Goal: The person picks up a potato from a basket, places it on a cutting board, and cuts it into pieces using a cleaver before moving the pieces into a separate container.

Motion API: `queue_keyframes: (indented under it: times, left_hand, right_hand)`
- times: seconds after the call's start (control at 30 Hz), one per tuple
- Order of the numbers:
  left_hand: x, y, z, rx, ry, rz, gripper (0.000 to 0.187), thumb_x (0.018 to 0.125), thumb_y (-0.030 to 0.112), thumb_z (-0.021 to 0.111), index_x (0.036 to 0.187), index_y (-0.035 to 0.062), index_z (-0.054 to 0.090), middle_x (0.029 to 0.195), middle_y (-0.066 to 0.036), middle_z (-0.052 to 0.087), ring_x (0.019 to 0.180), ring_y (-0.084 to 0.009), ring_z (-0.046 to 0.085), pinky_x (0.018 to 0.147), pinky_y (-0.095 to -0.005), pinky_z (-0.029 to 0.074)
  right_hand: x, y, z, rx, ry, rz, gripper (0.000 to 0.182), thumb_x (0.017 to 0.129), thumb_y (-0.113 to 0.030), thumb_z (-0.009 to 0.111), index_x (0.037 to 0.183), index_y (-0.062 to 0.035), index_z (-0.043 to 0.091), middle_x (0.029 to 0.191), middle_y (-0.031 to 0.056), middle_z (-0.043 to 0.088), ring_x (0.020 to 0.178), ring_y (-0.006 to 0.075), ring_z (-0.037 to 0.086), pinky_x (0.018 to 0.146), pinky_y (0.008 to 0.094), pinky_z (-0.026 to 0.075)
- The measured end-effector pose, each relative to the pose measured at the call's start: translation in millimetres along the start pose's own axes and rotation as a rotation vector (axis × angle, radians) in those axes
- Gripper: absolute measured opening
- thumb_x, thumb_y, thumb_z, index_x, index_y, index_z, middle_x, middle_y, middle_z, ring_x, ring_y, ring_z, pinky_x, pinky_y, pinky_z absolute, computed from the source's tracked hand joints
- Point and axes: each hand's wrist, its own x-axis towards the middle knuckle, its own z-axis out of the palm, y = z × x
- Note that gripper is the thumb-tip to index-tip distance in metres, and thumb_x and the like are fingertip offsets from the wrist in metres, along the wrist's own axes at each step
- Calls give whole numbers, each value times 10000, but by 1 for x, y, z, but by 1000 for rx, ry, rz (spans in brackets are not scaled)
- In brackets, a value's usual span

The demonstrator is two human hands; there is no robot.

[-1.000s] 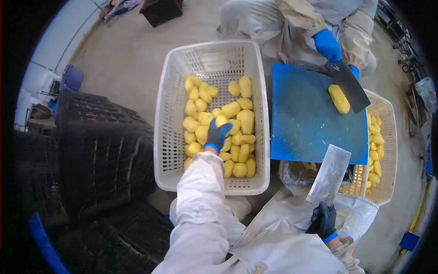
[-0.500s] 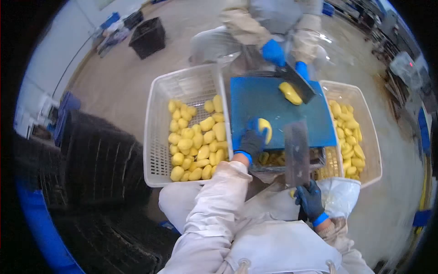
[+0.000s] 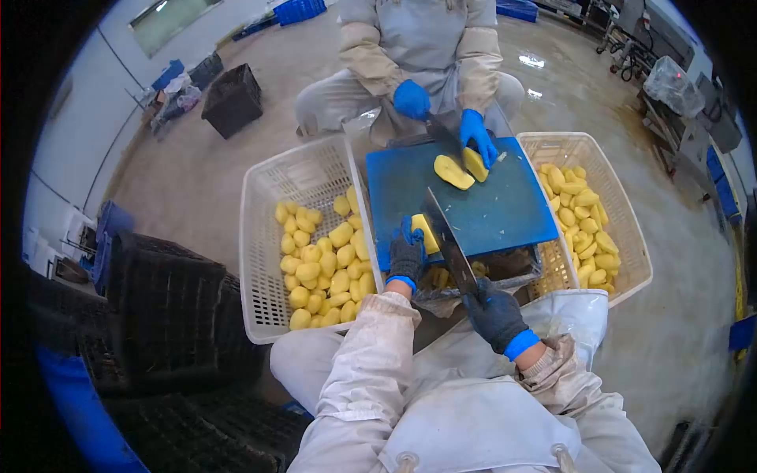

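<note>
On the near left part of the blue cutting board (image 3: 505,209), my left hand (image 3: 407,254), in a dark glove, holds a peeled yellow potato (image 3: 426,234). My right hand (image 3: 494,315), also gloved, is closed round the handle of a wide cleaver (image 3: 451,243). The blade slants up and left over the board's near edge, beside the right side of the potato. Across the board, a co-worker's blue-gloved hands (image 3: 478,135) hold a knife (image 3: 444,134) and a potato piece (image 3: 475,164). Another piece (image 3: 453,172) lies beside it.
A white crate (image 3: 256,236) of peeled potatoes stands at the left, and another white crate (image 3: 631,236) of potatoes at the right. Beneath the board's near edge is a lined bin (image 3: 524,268). Black crates (image 3: 169,307) stand at the far left.
My right hand has raised the cleaver from near my lap to the potato. The co-worker's potato, whole-looking before, is now in two pieces. The view has shifted.
</note>
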Motion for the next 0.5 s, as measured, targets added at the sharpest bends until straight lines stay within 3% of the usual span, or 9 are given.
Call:
queue_keyframes:
  times: [0.2,0.33,0.5]
  left_hand:
    - [3,-8,3,-2,6,15,493,859,288,488,1269,29,398,1158,-258,481,1041,-415,451,904,-459,363]
    - [3,-9,3,-1,-12,8,513,862,314,491,1280,36,384,1157,-257,473,1072,-406,425,921,-461,346]
    - [3,-9,7,23,-9,-8,527,869,317,483,1296,34,361,1174,-274,444,1085,-427,402,934,-474,327]
  right_hand:
    - [14,-16,-2,-174,-148,118,341,837,-301,509,986,5,519,778,250,589,749,417,565,649,478,444]
    - [20,-21,-1,-238,-136,47,298,853,-281,452,950,0,474,707,251,587,694,407,581,627,496,449]
    - [48,-17,12,-170,-203,43,308,846,-256,445,996,10,483,797,267,590,769,402,582,690,494,450]
